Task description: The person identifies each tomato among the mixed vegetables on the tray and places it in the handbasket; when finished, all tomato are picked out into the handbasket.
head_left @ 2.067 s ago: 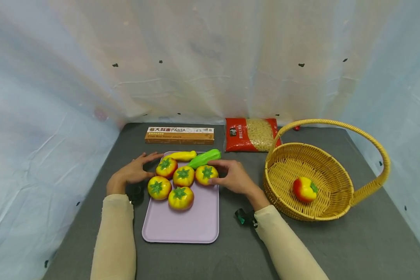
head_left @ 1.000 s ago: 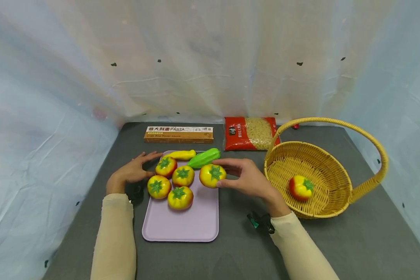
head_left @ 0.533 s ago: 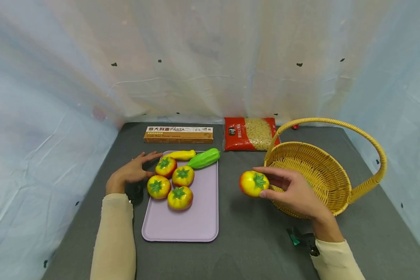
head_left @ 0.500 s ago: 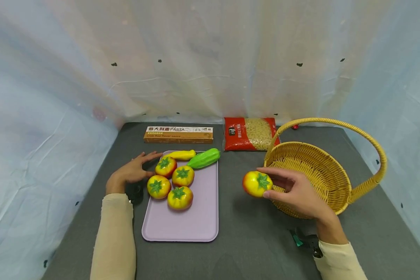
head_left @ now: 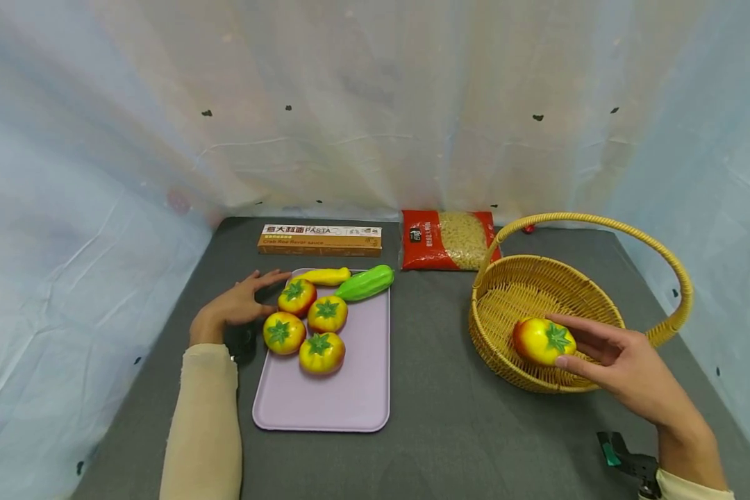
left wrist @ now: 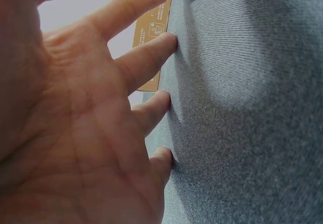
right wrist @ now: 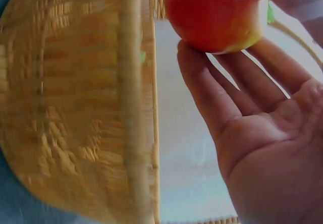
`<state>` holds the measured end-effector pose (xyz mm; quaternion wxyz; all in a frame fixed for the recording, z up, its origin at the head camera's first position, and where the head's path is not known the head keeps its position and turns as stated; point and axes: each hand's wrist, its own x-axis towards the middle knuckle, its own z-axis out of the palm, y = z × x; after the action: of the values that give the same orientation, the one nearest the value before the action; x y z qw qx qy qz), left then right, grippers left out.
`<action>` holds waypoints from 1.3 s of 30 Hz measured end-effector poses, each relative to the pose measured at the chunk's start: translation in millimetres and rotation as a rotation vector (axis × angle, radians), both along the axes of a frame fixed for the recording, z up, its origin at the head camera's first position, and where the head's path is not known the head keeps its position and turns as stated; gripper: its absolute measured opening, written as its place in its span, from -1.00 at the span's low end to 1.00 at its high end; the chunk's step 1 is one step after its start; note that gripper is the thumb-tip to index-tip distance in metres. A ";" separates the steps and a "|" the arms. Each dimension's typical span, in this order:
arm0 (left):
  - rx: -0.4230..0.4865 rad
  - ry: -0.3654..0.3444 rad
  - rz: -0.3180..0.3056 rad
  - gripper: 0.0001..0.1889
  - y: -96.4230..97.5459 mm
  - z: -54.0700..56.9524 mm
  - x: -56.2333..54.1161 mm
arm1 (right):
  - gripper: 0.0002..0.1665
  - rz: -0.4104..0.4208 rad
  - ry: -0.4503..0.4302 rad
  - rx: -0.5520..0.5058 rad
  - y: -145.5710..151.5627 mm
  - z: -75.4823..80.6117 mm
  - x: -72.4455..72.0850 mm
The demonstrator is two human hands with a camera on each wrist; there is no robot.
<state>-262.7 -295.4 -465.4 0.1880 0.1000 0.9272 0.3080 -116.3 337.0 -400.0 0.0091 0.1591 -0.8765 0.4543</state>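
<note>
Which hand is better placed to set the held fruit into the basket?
Likely the right hand: its fingers hold the fruit at the basket, while the left hand is by the left edge of the tray, far from the basket.

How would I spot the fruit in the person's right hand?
Find the wicker basket with the arched handle. Over it, the right hand grips a yellow-and-red fruit with a green leafy top. Unlike its four lookalikes on the lilac tray, it's held.
</note>
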 end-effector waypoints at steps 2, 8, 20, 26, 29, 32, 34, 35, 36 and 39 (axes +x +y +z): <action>-0.004 0.003 -0.002 -0.13 0.0 0.0 -0.4 | -0.33 -0.004 -0.016 0.021 6.8 -0.1 2.3; -0.007 0.013 -0.006 -0.15 0.2 0.6 -0.4 | -0.39 0.024 -0.098 0.133 20.2 -1.7 1.6; -0.005 0.015 -0.013 -0.14 -1.9 0.4 -1.5 | -0.42 0.049 -0.199 0.205 11.5 -9.6 -14.8; 0.002 0.019 -0.016 -0.14 -1.0 1.7 0.9 | -0.40 0.075 -0.172 0.188 -10.1 -14.2 -28.2; 0.001 0.021 -0.013 -0.15 -1.7 1.1 0.9 | -0.38 0.051 -0.147 0.206 -21.6 -18.2 -35.8; -0.003 0.026 -0.014 -0.16 -2.2 0.7 1.1 | -0.36 0.028 -0.121 0.207 -31.2 -22.9 -43.1; -0.002 0.029 -0.014 -0.16 -2.2 1.1 1.5 | -0.35 0.014 -0.096 0.228 -35.8 -25.5 -46.9; 0.001 0.030 -0.015 -0.15 -1.8 1.4 1.7 | -0.35 0.009 -0.084 0.245 -37.1 -26.6 -48.3; 0.002 0.031 -0.017 -0.15 -1.6 1.5 1.8 | -0.33 0.005 -0.076 0.260 -38.0 -27.3 -49.2; 0.009 0.030 -0.019 -0.15 -1.1 2.3 1.9 | -0.28 -0.019 -0.070 0.314 -38.1 -26.7 -48.8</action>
<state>-260.8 -296.5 -463.0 0.1764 0.1145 0.9276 0.3089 -165.0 298.9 -426.7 -0.0419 0.1342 -0.9380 0.3168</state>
